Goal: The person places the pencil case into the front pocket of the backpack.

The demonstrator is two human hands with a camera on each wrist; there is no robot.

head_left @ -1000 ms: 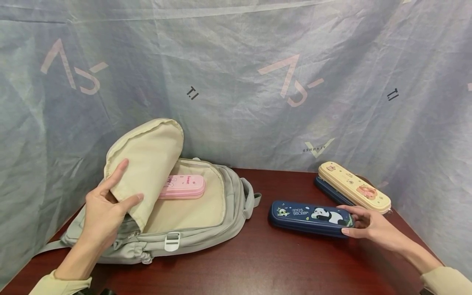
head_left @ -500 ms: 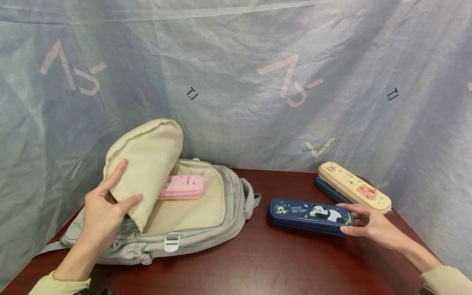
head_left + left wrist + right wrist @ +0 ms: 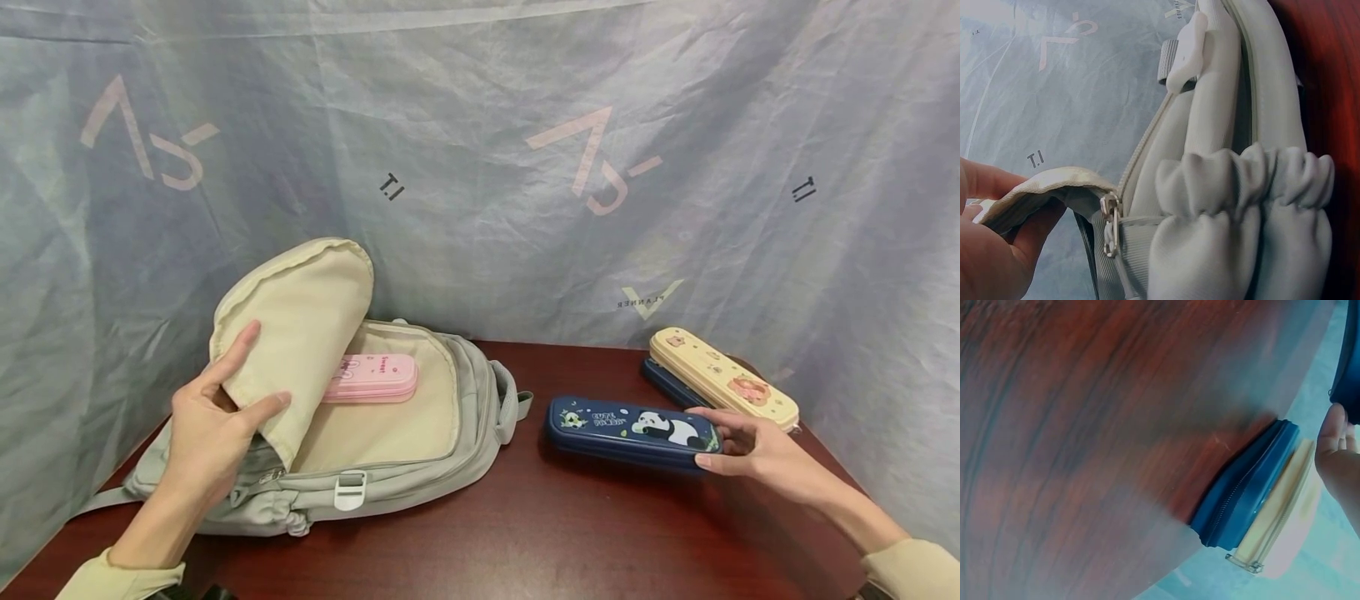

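Observation:
At the left lies a grey-green backpack (image 3: pixel 472 417), its main compartment unzipped. My left hand (image 3: pixel 213 425) holds up the cream-lined flap (image 3: pixel 307 325), thumb and fingers on its edge; the left wrist view shows this edge pinched near a metal zipper pull (image 3: pixel 1110 225). Inside the backpack rests a pink pencil case (image 3: pixel 378 377), partly hidden by the flap. On the right, my right hand (image 3: pixel 772 458) grips the right end of a navy panda pencil case (image 3: pixel 630 433). A shadow under this case suggests it is raised off the table, nearly level.
Behind my right hand, a cream pencil case (image 3: pixel 712 371) lies on top of another navy pencil case (image 3: pixel 667 385). The dark red wooden table (image 3: pixel 525 542) spans the space between backpack and cases. A grey printed curtain (image 3: pixel 480 167) closes off the back and sides.
The panda pencil case has risen slightly with my right hand, its left end going up most. My left hand keeps the flap in the same place.

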